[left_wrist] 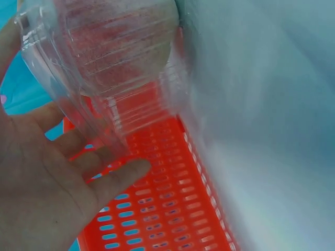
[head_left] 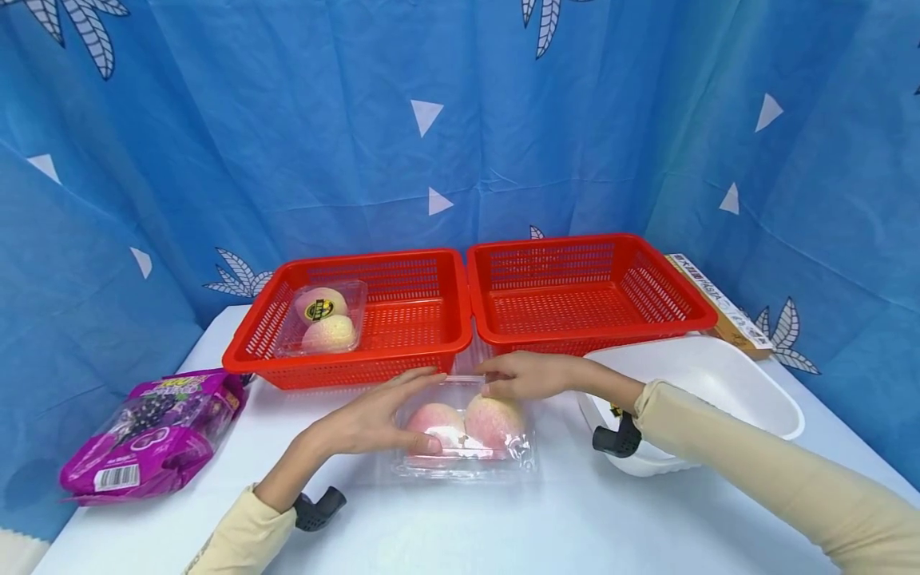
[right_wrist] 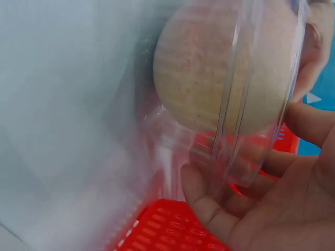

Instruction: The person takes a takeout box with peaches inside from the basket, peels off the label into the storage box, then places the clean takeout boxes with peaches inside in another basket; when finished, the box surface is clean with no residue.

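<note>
Fingers of my left hand (head_left: 374, 419) lie nearly straight against the left side of the clear clamshell box (head_left: 465, 435), thumb low on its front wall. Two pinkish apples (head_left: 470, 423) sit side by side inside that box, which rests on the white table (head_left: 503, 527). My right hand (head_left: 525, 375) curls its fingertips over the box's far right edge, gripping it. Just behind the box stand two red baskets: the left basket (head_left: 424, 307) holds another clear pack with two apples (head_left: 322, 319), the right basket (head_left: 589, 291) adjoins it. Right of the box sits a white basin (head_left: 726, 379); far left of it, a purple grape bag (head_left: 154, 435).
</note>
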A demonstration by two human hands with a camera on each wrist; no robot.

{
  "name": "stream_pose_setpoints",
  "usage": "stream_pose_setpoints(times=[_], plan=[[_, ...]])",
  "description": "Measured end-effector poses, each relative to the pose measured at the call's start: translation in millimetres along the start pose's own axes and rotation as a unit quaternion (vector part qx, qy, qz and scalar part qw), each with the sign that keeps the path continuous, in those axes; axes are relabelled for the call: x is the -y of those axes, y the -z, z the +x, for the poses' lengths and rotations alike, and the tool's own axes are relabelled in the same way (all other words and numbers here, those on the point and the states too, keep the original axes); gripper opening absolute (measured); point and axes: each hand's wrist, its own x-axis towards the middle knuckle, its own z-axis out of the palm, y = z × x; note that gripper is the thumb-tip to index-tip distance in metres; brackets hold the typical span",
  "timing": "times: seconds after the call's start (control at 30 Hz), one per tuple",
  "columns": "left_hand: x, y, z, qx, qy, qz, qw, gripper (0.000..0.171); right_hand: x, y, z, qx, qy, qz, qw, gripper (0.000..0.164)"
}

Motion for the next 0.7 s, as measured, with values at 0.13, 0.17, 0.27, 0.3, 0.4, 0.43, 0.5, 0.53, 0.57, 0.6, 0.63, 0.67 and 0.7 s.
stream_pose_setpoints(times=[0.13,0.17,0.27,0.3,0.4,0.43,0.5,0.53,0.57,0.6,0.63,0.67,0.7], plan=[[0.0,2.3,-0.5,0.01,-0.004,-0.012,0.9999,0.084,-3,0,-4,0.01,-0.04,0.063,0.997,0.052],[0.0,3.0,-0.8,0.012,-0.006,-0.014,0.9998,0.084,-3,-1,-6,0.014,-0.053,0.084,0.995,0.051],[-0.6,4.8,-1.7,0.016,-0.015,-0.023,0.9995,0.082,-6,-2,-13,0.034,-0.084,0.152,0.984,0.044],[-1.0,5.2,-1.9,0.017,-0.019,-0.025,0.9994,0.082,-7,-4,-15,0.04,-0.094,0.176,0.979,0.041],[-3.5,5.7,-2.6,0.018,-0.031,-0.021,0.9991,0.08,-9,-9,-25,0.052,-0.111,0.235,0.964,0.035],[-4.8,5.7,-3.1,0.017,-0.034,-0.017,0.9991,0.08,-9,-12,-29,0.053,-0.115,0.251,0.96,0.035],[-8.4,5.7,-4.2,0.014,-0.044,-0.005,0.9989,0.077,-8,-17,-37,0.054,-0.117,0.28,0.951,0.034],[-10.4,5.7,-5.1,0.01,-0.047,0.004,0.9988,0.076,-7,-19,-41,0.053,-0.115,0.295,0.947,0.034],[-12.4,5.4,-5.7,0.005,-0.051,0.014,0.9986,0.074,-7,-21,-46,0.051,-0.112,0.305,0.944,0.034],[-14.5,5.0,-6.0,-0.003,-0.054,0.022,0.9983,0.071,-6,-23,-51,0.047,-0.107,0.315,0.942,0.034],[-16.5,4.4,-5.8,-0.014,-0.058,0.029,0.9978,0.067,-5,-24,-56,0.043,-0.103,0.32,0.941,0.034],[-18.3,3.7,-5.0,-0.032,-0.064,0.038,0.9967,0.062,-4,-25,-61,0.039,-0.097,0.327,0.939,0.034],[-20.1,3.0,-3.9,-0.054,-0.069,0.045,0.9952,0.057,-3,-25,-67,0.033,-0.094,0.332,0.938,0.036]])
